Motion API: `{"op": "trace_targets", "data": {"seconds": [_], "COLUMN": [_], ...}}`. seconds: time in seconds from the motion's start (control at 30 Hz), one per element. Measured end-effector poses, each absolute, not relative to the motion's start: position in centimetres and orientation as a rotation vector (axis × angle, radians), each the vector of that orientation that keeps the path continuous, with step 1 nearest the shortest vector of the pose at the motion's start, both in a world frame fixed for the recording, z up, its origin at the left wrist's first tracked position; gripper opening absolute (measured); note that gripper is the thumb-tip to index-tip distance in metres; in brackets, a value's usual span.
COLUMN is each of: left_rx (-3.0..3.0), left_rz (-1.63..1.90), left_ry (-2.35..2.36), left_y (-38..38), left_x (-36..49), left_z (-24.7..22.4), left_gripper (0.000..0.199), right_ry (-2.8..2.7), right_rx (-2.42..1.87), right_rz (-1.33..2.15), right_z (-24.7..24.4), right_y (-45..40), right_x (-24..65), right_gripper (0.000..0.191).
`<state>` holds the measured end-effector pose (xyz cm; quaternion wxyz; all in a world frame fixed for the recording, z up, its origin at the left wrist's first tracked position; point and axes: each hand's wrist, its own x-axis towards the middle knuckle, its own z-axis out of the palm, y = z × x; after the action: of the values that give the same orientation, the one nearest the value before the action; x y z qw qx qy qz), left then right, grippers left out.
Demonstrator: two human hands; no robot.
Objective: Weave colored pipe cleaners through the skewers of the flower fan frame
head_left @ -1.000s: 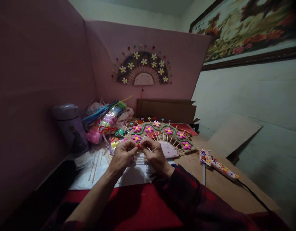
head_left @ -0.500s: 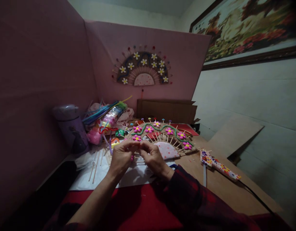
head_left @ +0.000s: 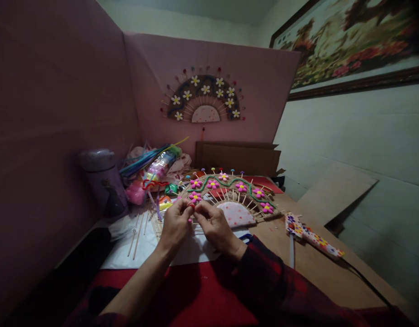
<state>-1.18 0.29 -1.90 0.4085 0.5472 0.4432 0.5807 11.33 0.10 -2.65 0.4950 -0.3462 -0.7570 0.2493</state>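
Note:
My left hand (head_left: pixel 175 223) pinches a small red lump of what looks like modelling clay (head_left: pixel 192 205) between thumb and forefinger. My right hand (head_left: pixel 216 226) meets it from the other side, its thumb and fingertips closed at the lump. Both hands are above the table's white sheet, in front of a half-round fan craft (head_left: pixel 240 186). Pink flowers with yellow centres, a wavy green strip and sticks tipped with coloured beads of clay decorate the fan. My hands hide its lower left part. A white, red-dotted half-circle (head_left: pixel 235 215) forms its base.
Loose wooden sticks (head_left: pixel 137 238) lie at left near a purple tumbler (head_left: pixel 105 186). Colourful packets (head_left: pixel 157 170) and pipe cleaners are heaped behind. A flower-patterned glue gun (head_left: pixel 306 234) with a cord rests at right. Another fan (head_left: pixel 205 97) hangs on the pink panel.
Both hands have stayed close together and shifted slightly left, and the red lump now shows more clearly between the fingertips. The whole view has moved a little.

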Motion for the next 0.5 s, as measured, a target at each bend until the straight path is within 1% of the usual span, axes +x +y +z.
{"op": "trace_targets", "data": {"seconds": [0.07, 0.27, 0.5], "left_rx": [1.368, 1.217, 1.219], "left_rz": [1.458, 1.405, 1.458], "left_ry": [1.123, 1.090, 1.035], "left_y": [0.42, 0.33, 0.03], "left_x": [-1.15, -0.94, -0.72], "left_z": [-2.05, -1.44, -1.46], "left_gripper": [0.016, 0.028, 0.026], "right_ry": [-1.865, -1.850, -1.862], "right_rx": [-0.857, -0.928, -0.949], "right_rz": [0.540, 0.433, 0.464], "right_z": [-2.68, -2.71, -2.70], "right_y": [0.04, 0.15, 0.06], "right_x": [11.34, 11.39, 11.34], "right_gripper": [0.014, 0.009, 0.009]}}
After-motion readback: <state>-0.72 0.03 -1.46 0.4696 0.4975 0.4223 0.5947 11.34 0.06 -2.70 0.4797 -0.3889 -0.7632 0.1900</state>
